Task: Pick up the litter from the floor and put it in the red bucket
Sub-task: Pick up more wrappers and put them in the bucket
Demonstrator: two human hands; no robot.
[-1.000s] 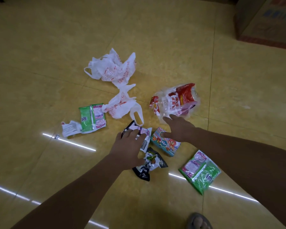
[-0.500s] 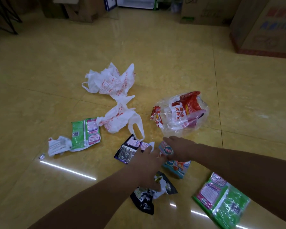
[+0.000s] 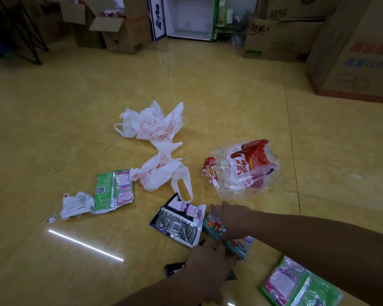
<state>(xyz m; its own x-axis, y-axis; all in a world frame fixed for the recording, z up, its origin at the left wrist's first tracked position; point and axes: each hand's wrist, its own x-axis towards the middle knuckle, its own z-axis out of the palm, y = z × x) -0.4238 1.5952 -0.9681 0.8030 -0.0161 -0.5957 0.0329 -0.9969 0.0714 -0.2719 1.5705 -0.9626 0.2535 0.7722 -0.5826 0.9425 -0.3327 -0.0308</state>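
Note:
Litter lies scattered on the yellow tiled floor (image 3: 208, 96). My right hand (image 3: 232, 219) pinches a teal cartoon wrapper (image 3: 239, 245) by its upper edge. My left hand (image 3: 208, 266) sits on a black wrapper (image 3: 171, 269), fingers curled down onto it; only the wrapper's corners show. A purple-and-black wrapper (image 3: 177, 225) lies just left of both hands. Farther off are two white plastic bags (image 3: 150, 124) (image 3: 161, 173) and a clear bag with red packaging (image 3: 241, 171). The red bucket is not in view.
A green packet (image 3: 113, 191) and a white paper scrap (image 3: 75, 204) lie at the left, another green packet (image 3: 296, 283) at the bottom right. Cardboard boxes (image 3: 352, 51) line the back and right; black stand legs (image 3: 24, 29) are at the far left.
The view has tilted up, showing the room's back. My left hand drew back from the purple-and-black wrapper onto the black wrapper. My right hand took hold of the teal wrapper.

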